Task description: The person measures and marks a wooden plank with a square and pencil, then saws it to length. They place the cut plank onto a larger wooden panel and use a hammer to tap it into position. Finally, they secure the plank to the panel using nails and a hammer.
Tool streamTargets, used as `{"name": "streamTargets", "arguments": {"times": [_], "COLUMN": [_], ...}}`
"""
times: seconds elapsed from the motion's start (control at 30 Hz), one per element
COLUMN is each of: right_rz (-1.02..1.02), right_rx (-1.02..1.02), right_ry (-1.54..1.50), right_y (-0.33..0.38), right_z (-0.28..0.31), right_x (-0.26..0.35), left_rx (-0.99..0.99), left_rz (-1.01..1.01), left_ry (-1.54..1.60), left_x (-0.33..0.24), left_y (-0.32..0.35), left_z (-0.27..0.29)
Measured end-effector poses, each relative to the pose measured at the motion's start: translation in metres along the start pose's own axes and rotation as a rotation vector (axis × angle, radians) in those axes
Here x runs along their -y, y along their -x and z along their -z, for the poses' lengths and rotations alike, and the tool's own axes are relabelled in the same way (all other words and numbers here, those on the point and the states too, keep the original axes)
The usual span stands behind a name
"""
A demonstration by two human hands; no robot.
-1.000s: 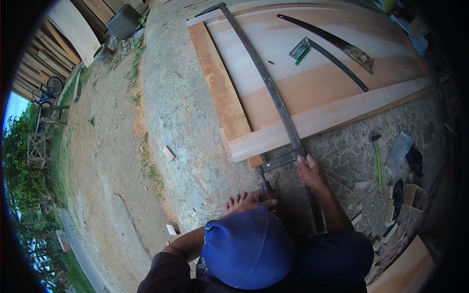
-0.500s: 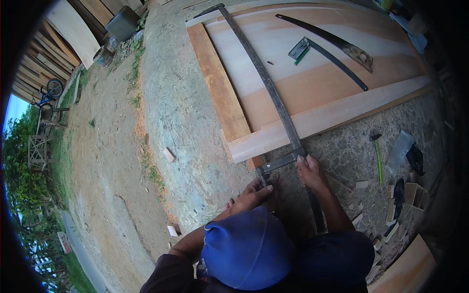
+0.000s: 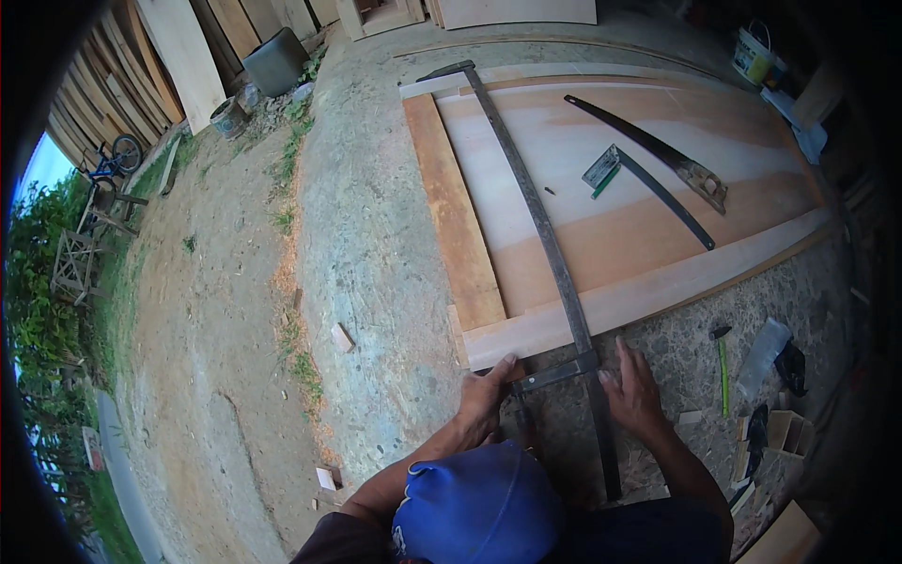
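Observation:
A long dark metal bar clamp lies across a framed wooden panel; its sliding jaw is just off the panel's near edge. My left hand is closed at the panel's near left corner, thumb up at the edge, about a small wood block beside the jaw's screw end. Its other fingers are mostly hidden. To the right of the bar, my right hand is open with fingers apart, close to the jaw and holding nothing. A blue cap covers part of the view below.
On the panel lie a handsaw, a try square and a small dark piece. To the right on the concrete are a green-handled hammer, a plastic bag and wood offcuts. A bucket stands at the far right.
My left hand has gone from the clamp's screw to the block at the panel corner. My right hand has let go of the sliding jaw and opened beside it. The view has shifted.

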State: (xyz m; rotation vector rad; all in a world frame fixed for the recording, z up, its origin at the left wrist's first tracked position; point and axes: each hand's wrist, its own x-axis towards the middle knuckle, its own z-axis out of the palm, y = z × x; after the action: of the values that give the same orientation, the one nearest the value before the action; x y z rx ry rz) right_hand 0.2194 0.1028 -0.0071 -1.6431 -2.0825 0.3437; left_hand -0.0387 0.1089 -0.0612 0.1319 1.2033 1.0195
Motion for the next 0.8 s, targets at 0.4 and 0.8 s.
{"name": "streamTargets", "arguments": {"times": [0.4,0.8], "right_rz": [-0.104,-0.613], "right_rx": [0.841,0.592], "right_ry": [-0.157,-0.401], "right_y": [0.072,0.031], "right_z": [-0.029,-0.044], "right_x": [0.075,0.092], "left_rx": [-0.109,-0.035], "left_rz": [-0.068,-0.01], "left_ry": [-0.024,-0.038], "left_x": [0.011,0.01], "left_y": [0.001,0.0], "left_z": [-0.007,0.003]}}
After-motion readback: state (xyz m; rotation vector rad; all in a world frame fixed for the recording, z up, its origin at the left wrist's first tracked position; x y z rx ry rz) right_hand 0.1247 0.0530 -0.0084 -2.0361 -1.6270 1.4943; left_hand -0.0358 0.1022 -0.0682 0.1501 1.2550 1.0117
